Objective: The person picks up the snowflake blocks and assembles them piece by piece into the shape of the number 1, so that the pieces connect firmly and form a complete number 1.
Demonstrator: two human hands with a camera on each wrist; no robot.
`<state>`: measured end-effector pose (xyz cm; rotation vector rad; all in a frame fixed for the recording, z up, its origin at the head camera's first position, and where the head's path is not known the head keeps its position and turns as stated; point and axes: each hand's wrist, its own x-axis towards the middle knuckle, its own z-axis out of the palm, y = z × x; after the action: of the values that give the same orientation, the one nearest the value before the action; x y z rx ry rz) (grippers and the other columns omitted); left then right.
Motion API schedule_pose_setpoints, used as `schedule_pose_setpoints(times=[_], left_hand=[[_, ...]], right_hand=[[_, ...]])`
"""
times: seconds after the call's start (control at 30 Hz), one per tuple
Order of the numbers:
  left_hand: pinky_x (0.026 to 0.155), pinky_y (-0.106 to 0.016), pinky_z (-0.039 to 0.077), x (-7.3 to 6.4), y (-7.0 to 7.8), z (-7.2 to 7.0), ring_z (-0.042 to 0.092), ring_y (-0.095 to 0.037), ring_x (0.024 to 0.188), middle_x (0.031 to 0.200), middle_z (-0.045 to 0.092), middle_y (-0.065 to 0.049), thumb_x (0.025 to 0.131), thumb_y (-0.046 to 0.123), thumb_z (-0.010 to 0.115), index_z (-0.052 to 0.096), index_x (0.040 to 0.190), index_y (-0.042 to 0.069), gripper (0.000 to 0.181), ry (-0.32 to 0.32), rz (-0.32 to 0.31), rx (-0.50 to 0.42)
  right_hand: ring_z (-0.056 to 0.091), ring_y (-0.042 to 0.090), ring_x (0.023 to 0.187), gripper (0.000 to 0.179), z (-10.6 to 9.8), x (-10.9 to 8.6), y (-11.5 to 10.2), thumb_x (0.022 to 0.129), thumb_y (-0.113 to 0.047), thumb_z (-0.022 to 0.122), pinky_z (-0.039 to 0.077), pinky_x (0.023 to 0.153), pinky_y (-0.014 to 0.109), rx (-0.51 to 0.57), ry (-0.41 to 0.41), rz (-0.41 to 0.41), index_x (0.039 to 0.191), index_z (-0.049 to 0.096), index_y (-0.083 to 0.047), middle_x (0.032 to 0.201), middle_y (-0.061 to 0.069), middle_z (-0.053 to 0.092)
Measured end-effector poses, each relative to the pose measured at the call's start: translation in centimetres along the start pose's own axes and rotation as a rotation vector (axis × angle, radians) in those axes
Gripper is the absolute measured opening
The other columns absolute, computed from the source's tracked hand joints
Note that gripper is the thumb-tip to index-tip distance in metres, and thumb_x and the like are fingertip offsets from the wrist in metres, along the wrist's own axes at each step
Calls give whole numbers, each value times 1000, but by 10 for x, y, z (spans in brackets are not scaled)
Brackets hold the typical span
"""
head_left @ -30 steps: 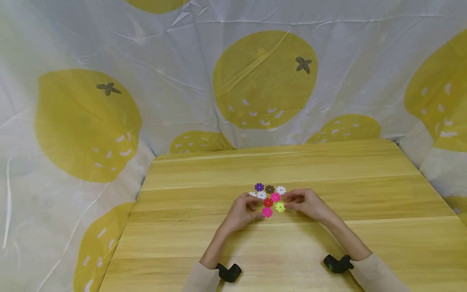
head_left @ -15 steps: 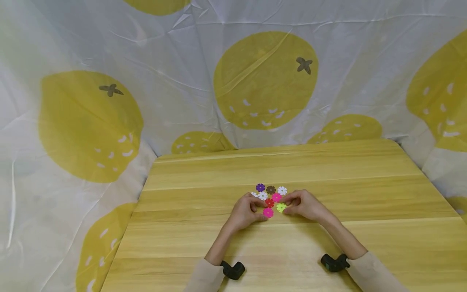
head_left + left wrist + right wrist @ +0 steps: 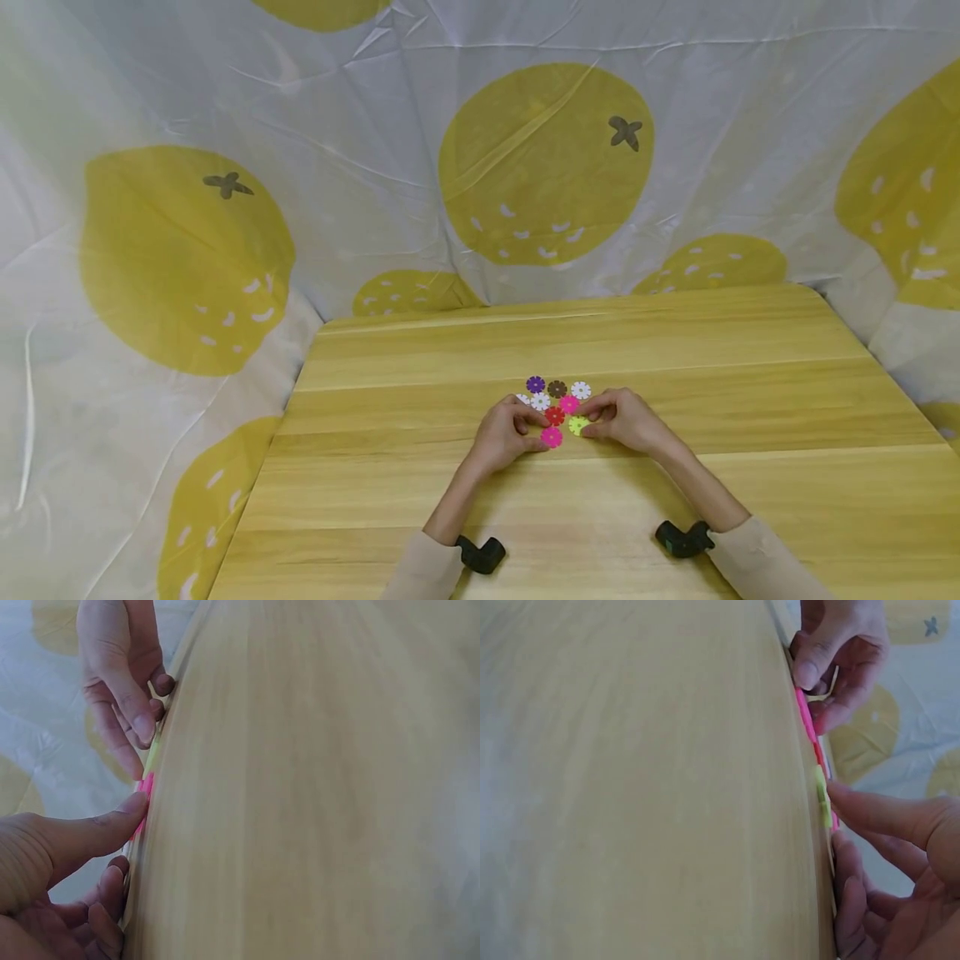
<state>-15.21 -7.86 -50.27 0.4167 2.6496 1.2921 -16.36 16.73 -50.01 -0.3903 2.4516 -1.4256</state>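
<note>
Several small notched plastic building discs lie together on the wooden table. My left hand [image 3: 501, 435] holds the near pink disc [image 3: 551, 437], its thumb on that disc and its index fingertip at the red disc [image 3: 554, 416]. From the other side, my right hand [image 3: 628, 421] holds the yellow-green disc [image 3: 577, 426] with its thumb, its index finger reaching the upper pink disc [image 3: 569, 404]. In the left wrist view the thumb touches pink edges [image 3: 144, 796]. In the right wrist view the thumb meets the yellow-green disc [image 3: 823, 796]. Finger contact beneath is hidden.
Beyond the hands lie a purple disc [image 3: 536, 385], a brown disc [image 3: 557, 389] and white discs [image 3: 581, 390], one partly covered by the left hand. The wooden table [image 3: 420, 358] meets a lemon-print cloth [image 3: 390, 167] behind. Black wrist devices [image 3: 482, 555] sit at both cuffs.
Both hands stay at the discs, with only slight shifts. The right wrist has drawn a little to the left. The view has moved slightly; the discs keep their arrangement.
</note>
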Motion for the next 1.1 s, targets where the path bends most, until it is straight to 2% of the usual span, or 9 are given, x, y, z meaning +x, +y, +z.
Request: schedule_pose_setpoints(times=[0.1,0.33,0.5,0.57,0.7,0.83,0.97,1.1], left_hand=[[66,-20,39,0,2,2,46,-6,71,90,61,-6,73,12,95,83,94,11,24,18,-10,11],[64,-20,37,-1,8,6,45,-4,69,89,62,-2,69,19,98,82,87,14,25,63,-20,102],[67,-22,40,0,9,6,47,-6,71,90,63,-4,70,17,97,74,87,10,29,72,-21,89],[67,-21,41,0,9,6,49,-6,73,90,64,-4,73,17,95,71,88,10,29,75,-40,65],[63,-19,44,-1,8,4,51,-7,70,84,66,-3,80,12,90,67,90,7,25,70,-66,-46],[61,-18,45,-2,6,1,53,-8,68,80,66,-4,85,6,85,67,91,4,20,40,-53,-152],[63,-17,48,-3,3,-2,57,-8,71,85,70,-9,87,2,82,69,95,2,15,15,-21,-209],[63,-17,50,-4,0,-3,59,-9,70,85,72,-13,88,0,79,75,97,1,10,21,-3,-234]], right_hand=[[55,13,75,24,0,0,0,84,-4,84,46,64,21,-7,6,-6,107,80,-1,89,10,67],[54,12,72,23,2,0,-1,81,-4,87,45,62,21,-24,19,-2,103,79,-1,86,9,65],[53,13,72,25,3,-1,-2,78,-3,88,45,63,21,-57,24,-8,97,72,-1,87,10,64],[54,14,73,26,3,-1,-2,79,-1,87,46,64,21,-61,24,-12,97,68,-1,87,10,63],[55,15,74,23,1,-1,-1,84,2,81,47,64,21,-29,12,-17,100,64,2,87,10,62],[59,13,73,20,-1,-2,2,90,3,75,52,64,21,23,-4,-29,106,64,4,86,11,63],[71,20,72,23,0,-4,3,95,3,69,61,65,27,124,-8,-27,116,67,10,88,18,68],[77,29,76,27,1,-6,-1,97,2,68,64,70,35,260,-7,4,120,66,14,92,25,70]])
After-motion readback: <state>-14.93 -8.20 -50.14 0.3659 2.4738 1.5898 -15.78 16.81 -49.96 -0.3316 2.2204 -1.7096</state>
